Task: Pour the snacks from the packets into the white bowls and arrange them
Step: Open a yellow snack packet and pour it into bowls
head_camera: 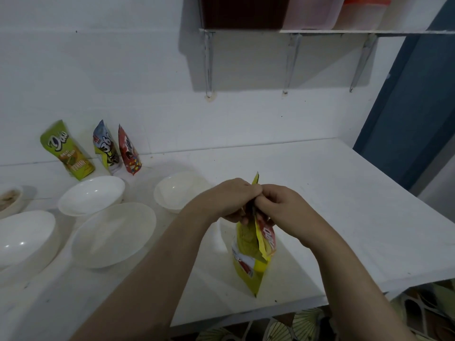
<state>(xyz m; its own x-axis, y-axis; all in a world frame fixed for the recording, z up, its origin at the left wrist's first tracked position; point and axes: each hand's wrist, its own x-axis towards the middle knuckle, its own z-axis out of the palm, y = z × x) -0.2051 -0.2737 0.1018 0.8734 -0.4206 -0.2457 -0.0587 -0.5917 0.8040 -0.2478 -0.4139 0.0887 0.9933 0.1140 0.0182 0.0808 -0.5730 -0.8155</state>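
A yellow snack packet point(253, 257) stands upright on the white counter point(344, 217), near its front edge. My left hand point(229, 200) and my right hand point(278, 205) both pinch its top edge, side by side. Several white bowls stand to the left: one behind my left forearm point(170, 190), one at the middle left point(91, 193), a large one point(113, 235) in front, and another at the far left point(22, 239). A green packet point(67, 150), a blue-and-yellow packet point(105, 148) and a red packet point(129, 151) lean against the back wall.
A small bowl with brownish contents point(9, 198) sits at the far left edge. A wall shelf point(320, 32) with containers hangs above the counter. A blue door frame point(413, 107) borders the counter's right side. Patterned flooring point(307, 326) shows below the front edge.
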